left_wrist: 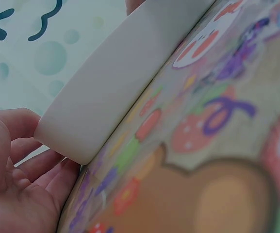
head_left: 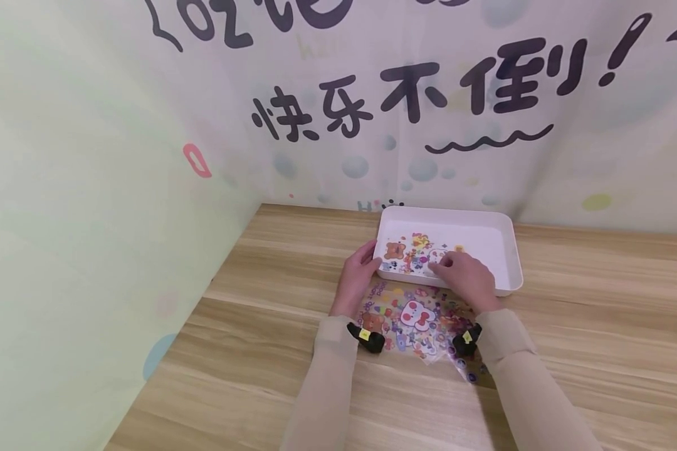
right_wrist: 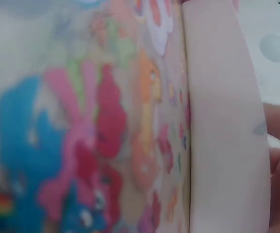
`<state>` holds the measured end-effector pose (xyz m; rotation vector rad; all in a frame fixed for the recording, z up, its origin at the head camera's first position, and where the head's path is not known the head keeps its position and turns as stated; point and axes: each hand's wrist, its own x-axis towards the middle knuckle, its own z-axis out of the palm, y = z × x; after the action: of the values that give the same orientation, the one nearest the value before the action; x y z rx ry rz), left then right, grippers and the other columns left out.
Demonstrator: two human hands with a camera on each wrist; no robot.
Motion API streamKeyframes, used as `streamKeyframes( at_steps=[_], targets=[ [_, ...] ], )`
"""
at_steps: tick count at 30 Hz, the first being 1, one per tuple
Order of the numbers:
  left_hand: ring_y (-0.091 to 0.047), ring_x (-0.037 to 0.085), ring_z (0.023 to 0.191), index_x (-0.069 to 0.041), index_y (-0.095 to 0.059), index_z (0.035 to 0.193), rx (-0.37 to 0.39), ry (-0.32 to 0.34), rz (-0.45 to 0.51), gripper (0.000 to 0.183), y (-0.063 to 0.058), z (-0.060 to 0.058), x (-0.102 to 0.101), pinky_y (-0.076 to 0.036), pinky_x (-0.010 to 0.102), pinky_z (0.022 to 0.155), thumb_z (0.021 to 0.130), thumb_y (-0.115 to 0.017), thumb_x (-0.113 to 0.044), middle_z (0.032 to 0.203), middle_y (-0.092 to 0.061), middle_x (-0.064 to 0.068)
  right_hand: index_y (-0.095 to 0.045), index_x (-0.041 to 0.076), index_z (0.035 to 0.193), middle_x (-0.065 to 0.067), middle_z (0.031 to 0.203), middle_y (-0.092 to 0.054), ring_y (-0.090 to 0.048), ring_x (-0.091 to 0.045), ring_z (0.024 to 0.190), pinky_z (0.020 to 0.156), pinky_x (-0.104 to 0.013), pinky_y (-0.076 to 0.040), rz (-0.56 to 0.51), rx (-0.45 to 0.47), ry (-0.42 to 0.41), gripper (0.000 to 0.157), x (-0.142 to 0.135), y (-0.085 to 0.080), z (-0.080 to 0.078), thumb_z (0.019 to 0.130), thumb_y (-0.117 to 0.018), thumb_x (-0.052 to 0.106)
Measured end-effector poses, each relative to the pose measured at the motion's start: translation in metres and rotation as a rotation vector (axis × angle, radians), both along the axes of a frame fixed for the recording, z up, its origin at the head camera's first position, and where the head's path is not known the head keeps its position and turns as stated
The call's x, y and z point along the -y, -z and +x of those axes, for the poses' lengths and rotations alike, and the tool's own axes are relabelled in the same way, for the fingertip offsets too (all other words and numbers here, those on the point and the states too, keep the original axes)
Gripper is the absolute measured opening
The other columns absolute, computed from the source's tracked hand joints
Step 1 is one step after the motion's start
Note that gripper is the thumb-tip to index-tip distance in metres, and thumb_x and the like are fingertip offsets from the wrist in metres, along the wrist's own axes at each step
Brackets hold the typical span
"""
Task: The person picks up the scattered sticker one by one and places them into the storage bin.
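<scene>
White tray (head_left: 496, 250) near tabletop's (head_left: 598, 313) back edge | left hand (head_left: 356, 275) grips tray's near-left corner | right hand (head_left: 467, 275) over cartoon stickers (head_left: 412, 260) inside, pinch unclear | risk: right hand dragging could crease stickers

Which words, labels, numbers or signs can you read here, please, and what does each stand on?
"快乐不倒!" on the wall cloth.
"H", low on that cloth; marks beside it unclear.
Cloth's cut-off top line, faint yellowish letters: not reliably readable.
Purple lettering on the sticker sheet: too small.
Yellow tags on wrist straps: too small.
</scene>
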<state>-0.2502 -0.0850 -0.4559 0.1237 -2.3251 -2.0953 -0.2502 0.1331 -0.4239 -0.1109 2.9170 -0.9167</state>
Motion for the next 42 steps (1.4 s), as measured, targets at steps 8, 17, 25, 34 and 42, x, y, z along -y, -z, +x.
streamKeyframes(
  at_steps=[8,17,25,34,42],
  targets=[
    [-0.042,0.008,0.118,-0.031,-0.046,0.128,0.006,-0.005,0.006,0.04,-0.001,0.0,0.001,-0.04,0.024,0.094,0.09,-0.052,-0.02,0.13,-0.046,-0.011,-0.056,0.011,0.102,-0.008,0.094,-0.059,-0.049,-0.024,0.081,0.068,-0.033,-0.043,-0.201,-0.041,0.01,0.046,-0.004,0.002,0.001,0.085,-0.047,0.053],
    [-0.042,0.007,0.118,-0.029,-0.046,0.129,0.01,-0.006,0.015,0.041,-0.003,0.001,0.0,-0.04,0.024,0.094,0.09,-0.052,-0.019,0.132,-0.045,-0.008,-0.055,0.013,0.104,-0.011,0.086,-0.058,-0.052,-0.023,0.069,0.055,-0.037,-0.047,-0.331,-0.105,0.006,0.045,-0.01,-0.006,0.005,0.085,-0.048,0.053],
    [-0.042,0.008,0.118,-0.03,-0.046,0.129,0.01,-0.004,-0.007,0.041,-0.003,0.001,0.0,-0.04,0.023,0.094,0.09,-0.052,-0.02,0.131,-0.045,-0.011,-0.055,0.017,0.102,-0.008,0.084,-0.058,-0.054,-0.02,0.07,0.057,-0.048,-0.048,-0.363,-0.111,0.007,0.048,-0.012,-0.016,0.015,0.081,-0.047,0.06],
    [-0.042,0.008,0.118,-0.023,-0.043,0.133,-0.004,-0.001,-0.027,0.044,-0.003,0.0,0.002,-0.04,0.023,0.093,0.09,-0.051,-0.018,0.132,-0.045,-0.01,-0.056,0.011,0.104,-0.011,0.08,-0.059,-0.055,-0.023,0.07,0.059,-0.031,-0.048,-0.303,-0.151,-0.045,0.042,-0.024,-0.027,0.036,0.087,-0.048,0.048],
    [-0.042,0.007,0.118,-0.021,-0.043,0.133,0.0,0.003,-0.013,0.044,-0.004,0.001,-0.001,-0.04,0.024,0.094,0.09,-0.051,-0.018,0.132,-0.045,-0.009,-0.056,0.01,0.101,-0.009,0.081,-0.06,-0.055,-0.022,0.072,0.056,-0.04,-0.047,-0.271,-0.145,0.017,0.045,-0.048,-0.029,0.049,0.086,-0.046,0.051]
  ],
)
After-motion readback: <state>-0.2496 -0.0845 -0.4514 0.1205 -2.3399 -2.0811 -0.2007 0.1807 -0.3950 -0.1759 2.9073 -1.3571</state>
